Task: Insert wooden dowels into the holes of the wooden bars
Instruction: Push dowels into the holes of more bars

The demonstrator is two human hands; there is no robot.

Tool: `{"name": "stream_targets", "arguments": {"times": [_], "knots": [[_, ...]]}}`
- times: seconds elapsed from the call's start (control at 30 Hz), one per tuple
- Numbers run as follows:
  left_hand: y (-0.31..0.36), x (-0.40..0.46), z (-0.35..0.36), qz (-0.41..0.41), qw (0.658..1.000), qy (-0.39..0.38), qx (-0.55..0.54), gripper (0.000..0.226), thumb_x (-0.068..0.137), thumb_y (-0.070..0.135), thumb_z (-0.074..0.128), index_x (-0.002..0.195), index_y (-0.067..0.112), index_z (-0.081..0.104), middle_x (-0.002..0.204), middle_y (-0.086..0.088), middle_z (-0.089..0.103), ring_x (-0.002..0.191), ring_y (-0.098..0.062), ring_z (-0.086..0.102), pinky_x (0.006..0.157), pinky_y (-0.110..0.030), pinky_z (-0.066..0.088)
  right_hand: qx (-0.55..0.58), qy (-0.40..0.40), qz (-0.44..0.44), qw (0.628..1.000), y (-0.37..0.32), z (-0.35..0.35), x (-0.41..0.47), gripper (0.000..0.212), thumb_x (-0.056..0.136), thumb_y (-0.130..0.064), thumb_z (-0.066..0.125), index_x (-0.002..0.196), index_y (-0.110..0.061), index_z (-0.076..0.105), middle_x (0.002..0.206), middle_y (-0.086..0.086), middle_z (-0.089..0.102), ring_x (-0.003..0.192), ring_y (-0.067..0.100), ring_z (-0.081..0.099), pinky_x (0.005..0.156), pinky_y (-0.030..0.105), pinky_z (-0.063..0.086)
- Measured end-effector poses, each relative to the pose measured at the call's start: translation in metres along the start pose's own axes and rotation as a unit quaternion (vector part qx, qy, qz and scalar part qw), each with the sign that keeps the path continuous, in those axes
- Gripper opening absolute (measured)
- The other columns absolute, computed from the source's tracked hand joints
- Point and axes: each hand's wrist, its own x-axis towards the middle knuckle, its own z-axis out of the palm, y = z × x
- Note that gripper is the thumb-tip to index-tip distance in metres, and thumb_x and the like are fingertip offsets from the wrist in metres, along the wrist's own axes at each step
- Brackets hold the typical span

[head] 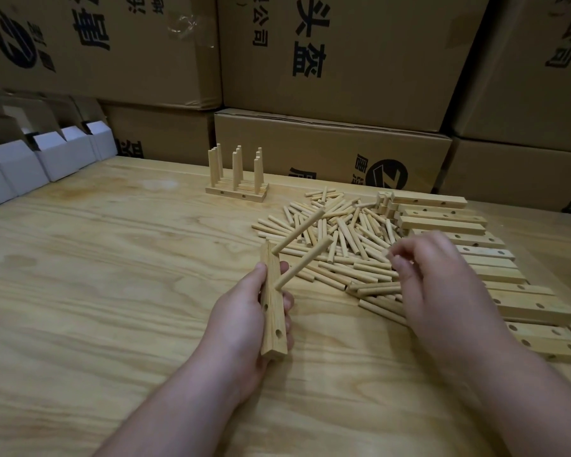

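Head view, left hand grips bar

Left hand gripping a wooden bar above the worktop, two dowels seated in its holes and angled up to the right, one hole near the lower end open. Right hand over the loose dowel pile, fingers curled and blurred. Unfilled bars stacked at right. Finished bars with upright dowels beyond, before cardboard boxes.
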Motion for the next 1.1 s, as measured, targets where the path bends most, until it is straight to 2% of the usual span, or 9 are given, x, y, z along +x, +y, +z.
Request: {"name": "stream_targets", "arguments": {"times": [0.07,0.17,0.27,0.37,0.43,0.5,0.77,0.9,1.1], "knots": [[0.000,0.000,0.000,0.007,1.000,0.008,0.004,0.045,0.105,0.043,0.044,0.084,0.030,0.081,0.058,-0.002,0.049,0.042,-0.015,0.040,0.038,-0.024,0.037,0.120,0.034,0.002,0.992,-0.011,-0.004,-0.002,0.009,0.097,-0.032,0.047,0.100,-0.037,0.053,0.091,-0.019,0.054,0.081,-0.001,0.055,0.057,0.014,0.043],[0.000,0.001,0.000,0.025,0.999,0.019,0.004,0.038,0.105,0.049,0.041,0.107,0.032,0.075,0.059,-0.002,0.050,0.043,-0.015,0.043,0.039,-0.027,0.041,0.326,0.024,0.017,0.945,-0.035,-0.006,-0.012,0.012,0.099,-0.030,0.048,0.098,-0.036,0.058,0.088,-0.008,0.067,0.069,0.006,0.061,0.055,0.017,0.049],[0.000,0.002,0.001,0.057,0.997,0.045,0.027,0.036,0.104,0.055,0.039,0.110,0.041,0.071,0.060,0.002,0.052,0.046,-0.013,0.044,0.044,-0.026,0.040,0.475,0.015,0.036,0.879,-0.058,-0.002,-0.024,0.019,0.094,-0.021,0.056,0.089,-0.039,0.060,0.089,0.005,0.071,0.065,0.014,0.066,0.057,0.023,0.055],[0.001,0.003,0.001,0.100,0.990,0.077,0.055,0.035,0.104,0.057,0.036,0.106,0.045,0.068,0.059,0.005,0.053,0.049,-0.013,0.044,0.048,-0.028,0.036,0.542,-0.007,0.081,0.836,-0.069,0.009,-0.033,0.030,0.093,0.002,0.060,0.103,-0.027,0.063,0.087,0.010,0.073,0.066,0.024,0.070,0.059,0.027,0.059],[0.001,0.004,-0.001,0.120,0.985,0.095,0.075,0.035,0.104,0.058,0.034,0.101,0.048,0.067,0.060,0.006,0.055,0.052,-0.014,0.045,0.051,-0.029,0.036,0.562,-0.021,0.102,0.820,-0.073,0.014,-0.036,0.029,0.091,0.006,0.059,0.110,-0.016,0.065,0.087,0.010,0.074,0.071,0.027,0.073,0.061,0.028,0.060],[0.001,0.005,-0.002,0.129,0.982,0.103,0.090,0.036,0.104,0.059,0.033,0.099,0.052,0.067,0.061,0.008,0.056,0.055,-0.014,0.046,0.055,-0.031,0.036,0.577,-0.023,0.111,0.808,-0.074,0.017,-0.037,0.024,0.090,0.006,0.059,0.106,-0.010,0.068,0.087,0.011,0.075,0.074,0.028,0.074,0.063,0.029,0.061],[-0.002,0.007,-0.003,0.131,0.982,0.097,0.095,0.038,0.103,0.062,0.032,0.103,0.052,0.068,0.060,0.009,0.055,0.058,-0.014,0.046,0.063,-0.037,0.036,0.538,-0.040,0.129,0.832,-0.072,0.015,-0.034,0.015,0.092,0.002,0.061,0.098,-0.008,0.070,0.088,0.007,0.076,0.072,0.024,0.074,0.064,0.027,0.060],[0.000,0.007,-0.004,0.133,0.982,0.100,0.086,0.040,0.103,0.063,0.031,0.098,0.050,0.069,0.060,0.008,0.053,0.057,-0.015,0.044,0.060,-0.035,0.035,0.508,-0.062,0.113,0.852,-0.068,0.012,-0.034,0.015,0.090,0.001,0.065,0.092,-0.011,0.074,0.081,0.009,0.075,0.069,0.022,0.074,0.063,0.023,0.059],[0.002,0.008,-0.007,0.133,0.983,0.102,0.077,0.037,0.103,0.062,0.032,0.102,0.050,0.067,0.060,0.008,0.052,0.053,-0.012,0.044,0.048,-0.029,0.037,0.475,-0.089,0.081,0.872,-0.065,0.009,-0.033,0.018,0.089,0.002,0.066,0.091,-0.013,0.075,0.075,0.008,0.074,0.068,0.016,0.073,0.065,0.016,0.056]]}}
